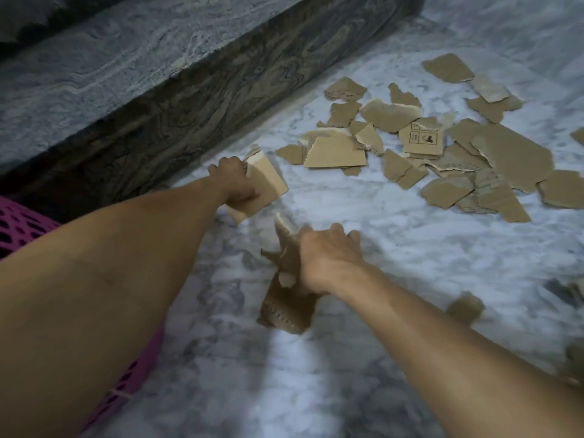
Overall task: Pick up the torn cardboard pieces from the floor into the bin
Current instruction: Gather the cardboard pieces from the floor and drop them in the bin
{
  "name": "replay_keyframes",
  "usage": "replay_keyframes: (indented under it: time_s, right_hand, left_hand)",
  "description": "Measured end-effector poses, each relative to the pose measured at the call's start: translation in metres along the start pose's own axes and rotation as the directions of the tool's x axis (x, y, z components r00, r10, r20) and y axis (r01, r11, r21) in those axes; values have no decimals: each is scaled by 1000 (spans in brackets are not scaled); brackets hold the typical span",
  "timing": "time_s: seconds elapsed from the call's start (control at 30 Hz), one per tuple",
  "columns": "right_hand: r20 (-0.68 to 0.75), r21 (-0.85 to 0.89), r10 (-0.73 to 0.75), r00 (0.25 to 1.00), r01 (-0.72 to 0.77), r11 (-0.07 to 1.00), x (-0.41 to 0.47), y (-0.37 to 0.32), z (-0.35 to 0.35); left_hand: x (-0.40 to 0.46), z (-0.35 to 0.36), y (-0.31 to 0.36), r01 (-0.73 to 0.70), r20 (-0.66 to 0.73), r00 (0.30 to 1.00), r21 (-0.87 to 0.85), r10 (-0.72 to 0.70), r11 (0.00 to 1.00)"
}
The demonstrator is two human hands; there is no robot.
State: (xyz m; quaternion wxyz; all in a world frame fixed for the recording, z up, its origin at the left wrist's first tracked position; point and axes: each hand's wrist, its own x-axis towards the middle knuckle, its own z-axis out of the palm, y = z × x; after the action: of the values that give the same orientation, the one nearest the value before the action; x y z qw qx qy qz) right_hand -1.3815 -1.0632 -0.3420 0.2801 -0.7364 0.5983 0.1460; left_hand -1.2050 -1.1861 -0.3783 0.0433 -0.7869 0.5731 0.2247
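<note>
Marble floor [363, 279] | pink bin [19, 226] contents hidden | left hand [235, 181], right hand [328, 263] each grip cardboard

Black boxed handling symbols printed on one cardboard piece [423, 140], too small to read, no other text

Torn cardboard pieces [442, 147] lie scattered across a pale marbled floor [395, 263], beside a dark stone step [189, 99].
</note>
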Motion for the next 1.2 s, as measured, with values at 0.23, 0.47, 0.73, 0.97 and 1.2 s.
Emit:
replay_keyframes:
  time_s: [0.23, 0.47, 0.73, 0.97, 1.2]
  right_hand:
    - [-45, -72, -76, 996, 72, 995, -8, -22, 56]
    - [-54, -77, -131, 990, 127, 989, -22, -33, 66]
    - [-78, -61, -146, 986, 142, 988, -36, -35, 60]
    - [-106, -42, -118, 987, 114, 993, -42, -52, 71]
    - [-64, -141, -4, 998, -5, 990, -44, -53, 64]
  left_hand:
    - [-17, 8, 0, 52, 12, 999, -234, -51, 971]
    - [-43, 18, -5, 61, -5, 998, -246, -65, 967]
    - [-85, 4, -18, 110, -54, 990, -281, -130, 953]
    - [-116, -24, -37, 117, -109, 978, -428, -179, 896]
    - [-153, -31, -56, 175, -99, 960, -517, -261, 838]
